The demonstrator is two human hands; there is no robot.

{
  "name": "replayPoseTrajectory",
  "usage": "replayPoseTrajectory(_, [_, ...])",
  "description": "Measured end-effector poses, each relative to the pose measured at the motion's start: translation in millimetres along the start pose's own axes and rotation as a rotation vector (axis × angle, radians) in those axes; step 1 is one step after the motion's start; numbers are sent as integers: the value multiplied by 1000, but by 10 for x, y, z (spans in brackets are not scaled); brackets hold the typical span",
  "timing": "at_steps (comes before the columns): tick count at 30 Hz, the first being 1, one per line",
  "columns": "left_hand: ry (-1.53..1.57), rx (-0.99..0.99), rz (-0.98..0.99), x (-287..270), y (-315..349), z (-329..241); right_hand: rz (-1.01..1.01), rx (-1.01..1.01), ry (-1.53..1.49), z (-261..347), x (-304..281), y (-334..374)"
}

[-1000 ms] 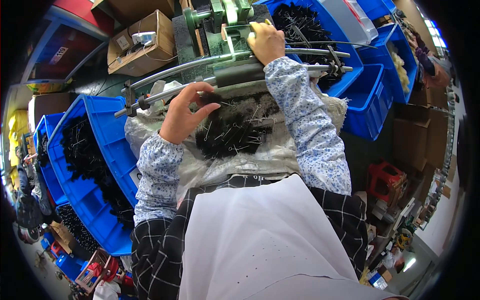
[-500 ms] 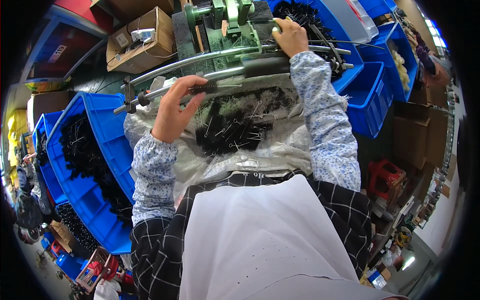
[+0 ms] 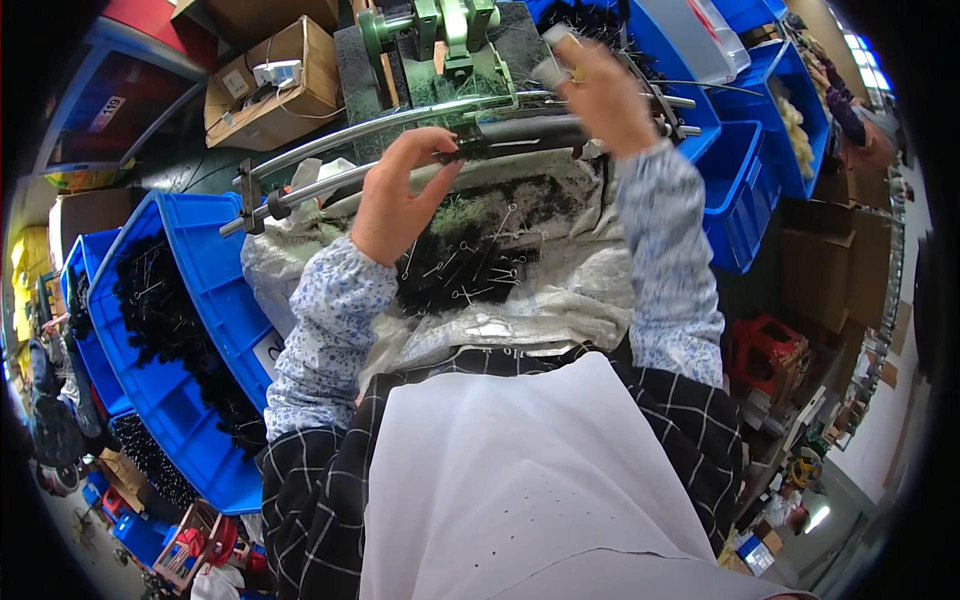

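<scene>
My left hand (image 3: 398, 195) pinches a dark rod-like part (image 3: 520, 133) that lies along two curved metal rails (image 3: 340, 135). Raised higher and blurred, my right hand (image 3: 598, 92) holds a small pale piece near the rails' right end. Below both hands, a white sack (image 3: 560, 290) on my lap holds a heap of small black parts with wire hooks (image 3: 470, 262). A green machine (image 3: 440, 30) stands just behind the rails.
Blue bins (image 3: 190, 300) full of black parts stand at my left. More blue bins (image 3: 745, 190) sit at the right. Cardboard boxes (image 3: 270, 85) rest at the back left. Another person (image 3: 860, 120) is at the far right.
My right hand rose from the rails toward the machine. My left hand lifted from the heap of black parts up to the dark rod on the rails.
</scene>
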State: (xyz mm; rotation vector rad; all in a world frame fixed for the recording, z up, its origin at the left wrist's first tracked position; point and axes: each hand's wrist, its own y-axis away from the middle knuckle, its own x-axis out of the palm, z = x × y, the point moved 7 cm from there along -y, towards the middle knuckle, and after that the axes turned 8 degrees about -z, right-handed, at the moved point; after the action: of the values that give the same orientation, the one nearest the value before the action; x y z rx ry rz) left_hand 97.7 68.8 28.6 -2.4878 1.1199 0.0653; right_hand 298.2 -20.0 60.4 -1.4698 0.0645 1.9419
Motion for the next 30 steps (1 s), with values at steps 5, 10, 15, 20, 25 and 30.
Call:
replayPoseTrajectory(5, [-19,-19,-33,86,3,-50,324,-17,-345,592,266,592])
replayPoseTrajectory(10, [-386,-271,358,91,336,243,-98,13,193,-35,380,77])
replayPoseTrajectory(15, [-786,-260,673,227,590,812,-55,-4,382,-312,654,-210])
replayPoseTrajectory(20, [-608,-448,738,233,638,840,-64,-64,340,-285,726,-256])
replayPoseTrajectory(25, [-596,-560,784,246,615,784,-87,-51,353,-346,747,-250])
replayPoseTrajectory(30, [-494,-482,657,198,562,710,-111,-96,262,-355,744,-266])
